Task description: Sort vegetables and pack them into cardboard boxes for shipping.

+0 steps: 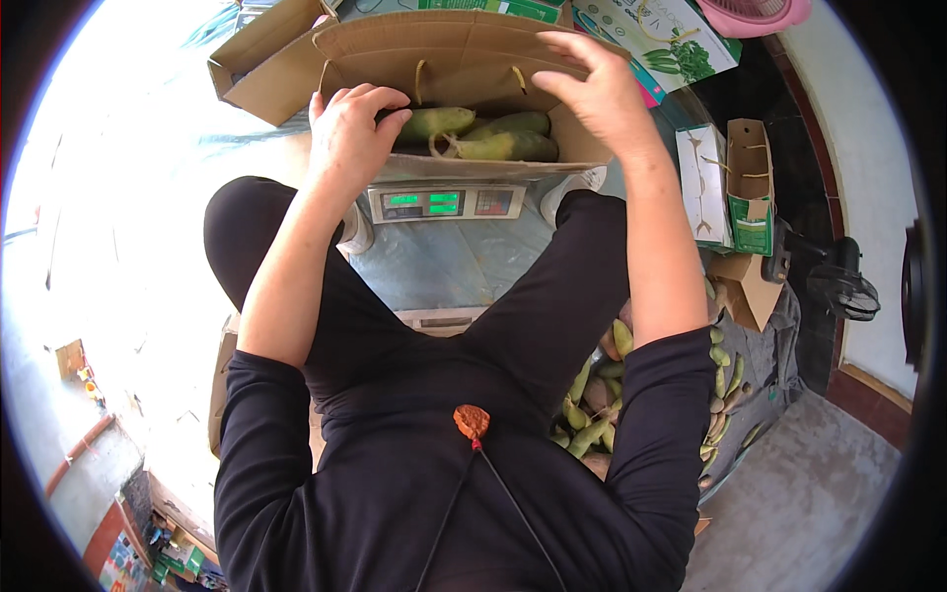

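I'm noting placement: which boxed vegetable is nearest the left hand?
The leftmost green vegetable in the box, beside the left hand; the other two visible lie farther right.

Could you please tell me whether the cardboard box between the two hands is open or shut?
Open: the green vegetables inside the cardboard box show plainly through its top.

The left hand (pixel 355 133) bends over the left end of an open cardboard box (pixel 454 59), its thumb beside a long green radish (pixel 436 122), though contact is hard to tell, while the right hand (pixel 592 94), fingers parted, is at the right end. Between the hands lie more green radishes (pixel 508 148), with a scale (pixel 498 203) on the near side, its displays lit green. Right of the right wrist stands a white carton (pixel 702 187); a mixed vegetable heap (pixel 589 434) lies nearer than that hand.
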